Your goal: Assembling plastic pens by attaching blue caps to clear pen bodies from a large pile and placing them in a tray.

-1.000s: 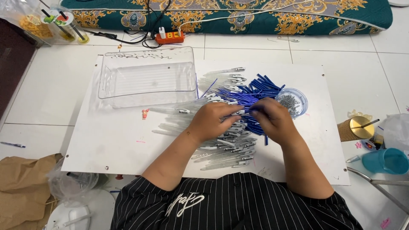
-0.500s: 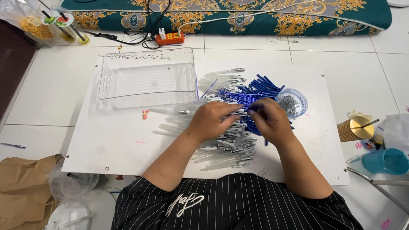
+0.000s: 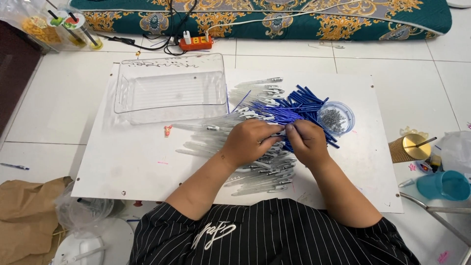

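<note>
While I watch from the head camera, entries run left to right.
Tray: clear plastic tray (image 3: 169,93) lies at the board's far left, well apart from both hands.
Barrels: clear pen barrels (image 3: 255,169) fan out under and beside the wrists.
Left hand: left hand (image 3: 252,142) curled, fingers pressed round one barrel among the pile.
Right hand: right hand (image 3: 306,142) pinches a thin blue refill (image 3: 284,128) at the barrel's end, I judge.
Refills: blue refills (image 3: 299,105) heaped just beyond the knuckles.
Cup: small round cup (image 3: 335,118) of tiny parts, near right.
Advice: I would keep barrel level, feed the refill straight, hands close.
</note>
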